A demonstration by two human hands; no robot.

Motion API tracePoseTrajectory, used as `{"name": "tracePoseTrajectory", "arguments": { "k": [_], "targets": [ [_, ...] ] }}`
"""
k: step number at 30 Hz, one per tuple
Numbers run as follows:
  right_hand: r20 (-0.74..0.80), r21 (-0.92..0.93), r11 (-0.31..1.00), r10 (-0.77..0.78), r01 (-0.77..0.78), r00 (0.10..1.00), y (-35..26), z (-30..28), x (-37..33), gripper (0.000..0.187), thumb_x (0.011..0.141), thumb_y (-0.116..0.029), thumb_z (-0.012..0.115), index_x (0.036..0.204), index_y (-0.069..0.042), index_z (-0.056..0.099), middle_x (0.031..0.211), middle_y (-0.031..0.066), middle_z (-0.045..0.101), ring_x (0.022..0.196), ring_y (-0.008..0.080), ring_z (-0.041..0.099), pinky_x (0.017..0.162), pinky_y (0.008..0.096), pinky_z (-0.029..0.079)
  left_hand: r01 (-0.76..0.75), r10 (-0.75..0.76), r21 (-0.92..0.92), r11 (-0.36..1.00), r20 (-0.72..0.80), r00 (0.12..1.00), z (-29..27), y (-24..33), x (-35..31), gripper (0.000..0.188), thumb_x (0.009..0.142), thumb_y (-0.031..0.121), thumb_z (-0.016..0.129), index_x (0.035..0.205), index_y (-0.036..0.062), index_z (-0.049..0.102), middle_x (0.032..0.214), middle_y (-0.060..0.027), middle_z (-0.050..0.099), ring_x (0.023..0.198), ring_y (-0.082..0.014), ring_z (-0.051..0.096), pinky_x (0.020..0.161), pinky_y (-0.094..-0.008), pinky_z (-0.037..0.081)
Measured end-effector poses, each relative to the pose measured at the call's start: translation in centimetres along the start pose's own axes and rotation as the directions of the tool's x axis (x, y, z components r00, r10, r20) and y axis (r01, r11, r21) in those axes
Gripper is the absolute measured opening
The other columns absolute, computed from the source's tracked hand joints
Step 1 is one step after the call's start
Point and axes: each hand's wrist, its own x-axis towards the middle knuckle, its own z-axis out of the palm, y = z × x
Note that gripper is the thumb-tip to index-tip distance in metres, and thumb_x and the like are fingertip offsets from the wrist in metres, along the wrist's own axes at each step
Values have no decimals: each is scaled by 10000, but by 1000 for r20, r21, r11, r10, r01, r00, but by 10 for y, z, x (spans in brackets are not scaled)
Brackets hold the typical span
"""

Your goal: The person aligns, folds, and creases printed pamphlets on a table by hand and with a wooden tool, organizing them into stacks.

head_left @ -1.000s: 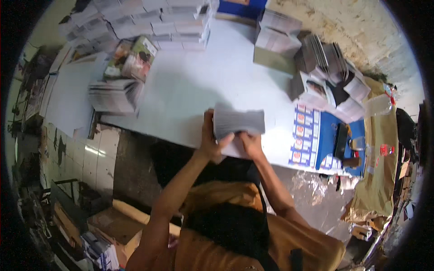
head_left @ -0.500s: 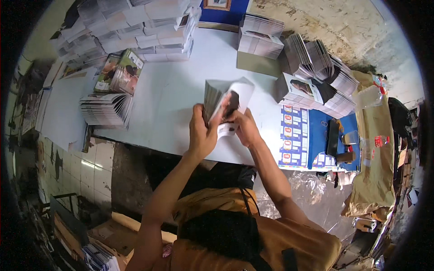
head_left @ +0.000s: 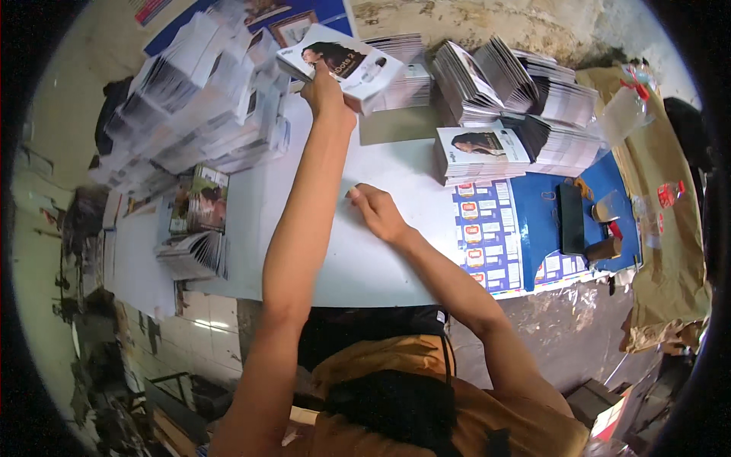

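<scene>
My left hand (head_left: 326, 95) is stretched out over the far side of the table and grips a stack of booklets (head_left: 375, 70). The top booklet has a white cover with a picture of a dark-haired person. The stack is raised and tilted, just in front of another pile of booklets (head_left: 407, 87) by the wall. Only part of my left fingers shows, round the stack's near left edge. My right hand (head_left: 381, 215) is low over the middle of the white tabletop (head_left: 358, 266), its fingers loosely bent and apart, with nothing in them.
A high pile of white paper bundles (head_left: 198, 99) stands at the far left, booklets (head_left: 194, 255) below it. Several booklet stacks (head_left: 483, 152) line the right back. Near them lie a printed label sheet (head_left: 483, 236), a black box-like object (head_left: 571, 217) and a cup (head_left: 607, 207).
My left hand has carried the booklets away from me to the far side. My right hand has let go of them and is over the table. The view has shifted and tilted.
</scene>
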Motion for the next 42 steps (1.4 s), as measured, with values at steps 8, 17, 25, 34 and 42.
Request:
{"name": "tracePoseTrajectory", "arguments": {
  "k": [8, 17, 25, 34, 42],
  "targets": [
    [-62, 139, 965, -217, 224, 974, 28, 13, -5, 352, 934, -329, 598, 1030, 9, 628, 1074, 236, 650, 994, 415, 610, 867, 464, 486, 314, -486, -587, 746, -158, 859, -13, -130, 39, 529, 986, 469, 379, 1275, 105, 631, 1294, -149, 633, 1194, -407, 585, 1023, -611, 469],
    [31, 68, 998, 8, -10, 999, 10, 10, 3, 371, 999, -246, 600, 744, -4, 482, 692, 110, 409, 668, 235, 419, 679, 406, 412, 472, -526, -261, 842, -590, 612, 12, -153, -6, 724, 946, 557, 511, 1394, -7, 437, 1325, -117, 572, 1069, -285, 644, 885, -454, 559],
    [104, -132, 990, -28, 41, 994, -21, 22, 14, 345, 984, -208, 626, 741, -1, 495, 674, 98, 418, 651, 209, 420, 643, 383, 404, 567, -596, -214, 796, -444, 669, 3, -134, 12, 562, 962, 475, 495, 1390, 111, 478, 1340, -77, 573, 1102, -248, 614, 978, -468, 475],
    [96, -26, 1000, -11, 14, 995, 13, 19, -1, 302, 1003, -281, 599, 941, 12, 637, 794, 97, 562, 761, 213, 517, 730, 375, 442, 627, -644, -158, 763, -107, 757, -17, -131, -21, 657, 758, 431, 758, 1340, 225, 533, 1443, -77, 490, 1351, -277, 410, 1163, -568, 129],
    [-1, 201, 978, -56, 55, 998, 16, 12, -8, 104, 892, -77, 698, 920, 4, 638, 806, 85, 603, 763, 202, 562, 711, 340, 472, 671, -675, -81, 737, -149, 723, -17, -140, -21, 821, 728, 576, 752, 1386, 158, 495, 1441, -130, 490, 1277, -330, 454, 1161, -532, 125]
  ]
}}
